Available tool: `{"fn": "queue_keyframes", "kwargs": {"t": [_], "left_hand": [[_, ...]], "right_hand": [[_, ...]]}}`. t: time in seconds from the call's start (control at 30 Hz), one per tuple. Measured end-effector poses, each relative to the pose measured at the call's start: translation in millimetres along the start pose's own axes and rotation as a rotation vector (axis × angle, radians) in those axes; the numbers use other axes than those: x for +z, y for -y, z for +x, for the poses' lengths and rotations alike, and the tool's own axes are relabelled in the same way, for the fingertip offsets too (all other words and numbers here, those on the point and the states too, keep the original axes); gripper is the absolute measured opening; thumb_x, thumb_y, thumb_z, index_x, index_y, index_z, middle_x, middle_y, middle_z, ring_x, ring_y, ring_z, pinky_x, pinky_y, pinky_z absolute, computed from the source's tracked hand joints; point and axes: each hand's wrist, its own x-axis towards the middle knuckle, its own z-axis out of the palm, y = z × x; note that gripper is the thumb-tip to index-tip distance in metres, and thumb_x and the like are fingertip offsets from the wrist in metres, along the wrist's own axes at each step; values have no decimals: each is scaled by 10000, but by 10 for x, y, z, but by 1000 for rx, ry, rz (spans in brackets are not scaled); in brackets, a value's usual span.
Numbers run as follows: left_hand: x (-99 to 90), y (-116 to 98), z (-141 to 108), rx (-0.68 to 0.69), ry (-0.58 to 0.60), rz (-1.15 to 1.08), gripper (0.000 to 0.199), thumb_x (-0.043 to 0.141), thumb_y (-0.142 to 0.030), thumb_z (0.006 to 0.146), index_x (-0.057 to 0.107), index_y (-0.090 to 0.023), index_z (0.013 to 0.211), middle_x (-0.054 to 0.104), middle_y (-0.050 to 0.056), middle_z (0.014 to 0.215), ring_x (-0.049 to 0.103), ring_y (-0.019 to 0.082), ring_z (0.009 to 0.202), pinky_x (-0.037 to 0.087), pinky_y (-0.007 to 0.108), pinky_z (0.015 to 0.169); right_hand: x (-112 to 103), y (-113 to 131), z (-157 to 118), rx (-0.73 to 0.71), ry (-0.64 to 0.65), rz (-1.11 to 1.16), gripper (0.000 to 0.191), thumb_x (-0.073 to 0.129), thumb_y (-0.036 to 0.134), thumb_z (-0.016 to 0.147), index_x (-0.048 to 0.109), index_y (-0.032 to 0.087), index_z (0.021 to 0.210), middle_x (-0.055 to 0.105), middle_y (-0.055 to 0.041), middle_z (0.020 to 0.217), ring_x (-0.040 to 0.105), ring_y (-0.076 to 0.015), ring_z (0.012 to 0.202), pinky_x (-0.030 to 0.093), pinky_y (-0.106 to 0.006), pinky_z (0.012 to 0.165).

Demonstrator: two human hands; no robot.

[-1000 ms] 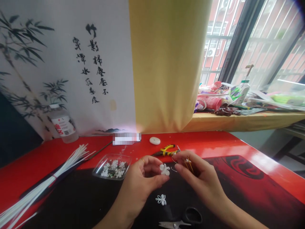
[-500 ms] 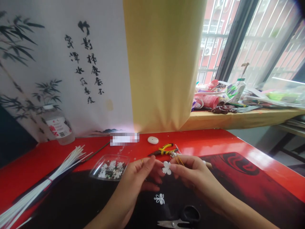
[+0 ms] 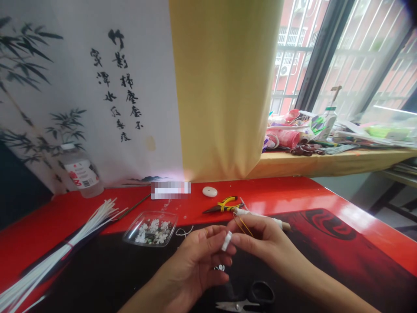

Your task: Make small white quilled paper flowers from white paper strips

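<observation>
A small white flower-shaped piece is held up edge-on between my two hands. My left hand pinches it between thumb and forefinger, the other fingers curled beneath. The thumb and fingers of my right hand close on its right side. A loop of thin gold wire or thread sticks out by my right fingers. Partly covered by my left fingers, another white looped ornament lies on the dark mat. Thread scissors with a black handle rest below my hands.
A clear tray of white flowers and beads stands left of my hands. Beyond them lie yellow-handled pliers, a pale oval object and a white-wrapped rod. Bundled white strips and a bottle are at left.
The white flower has turned from face-on to edge-on and sits slightly lower. My left hand has moved right and down onto it, uncovering a white cord loop and partly covering the ornament on the mat.
</observation>
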Motion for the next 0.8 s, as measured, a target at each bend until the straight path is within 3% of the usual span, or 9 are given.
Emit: {"fn": "queue_keyframes", "kwargs": {"t": [0.1,0.2,0.33,0.67,0.8], "left_hand": [[29,-19,-4,35,-86,16,179,666,-152,687,623,-121,858,576,-18,631,536,45,519,471,134,448],[29,-18,4,105,-187,17,112,692,-122,648,630,-121,742,607,-6,621,562,52,523,478,127,473],[45,-14,-7,155,-270,-7,159,711,-51,576,630,-136,683,634,-7,609,593,69,547,483,129,505],[72,28,-30,203,-212,53,167,730,-78,555,679,-137,703,679,1,667,597,69,596,472,132,566],[78,22,-31,230,-286,55,146,754,-101,525,677,-148,641,655,-27,606,582,58,555,476,128,526]], "right_hand": [[17,19,-18,-12,-49,-12,108,514,255,788,569,169,825,560,16,705,501,-108,659,374,-220,604],[29,40,-36,17,-117,-69,92,501,235,783,565,168,785,517,26,677,442,-95,622,334,-203,551],[42,50,-53,21,-109,-113,102,508,253,773,539,162,740,427,45,603,360,-85,562,285,-198,497],[70,12,-47,-49,-157,-245,174,500,257,788,497,166,639,376,56,547,332,-82,522,284,-195,469],[60,48,-84,-111,-192,-408,140,486,254,806,545,174,707,501,36,592,446,-94,546,368,-190,492]]}}
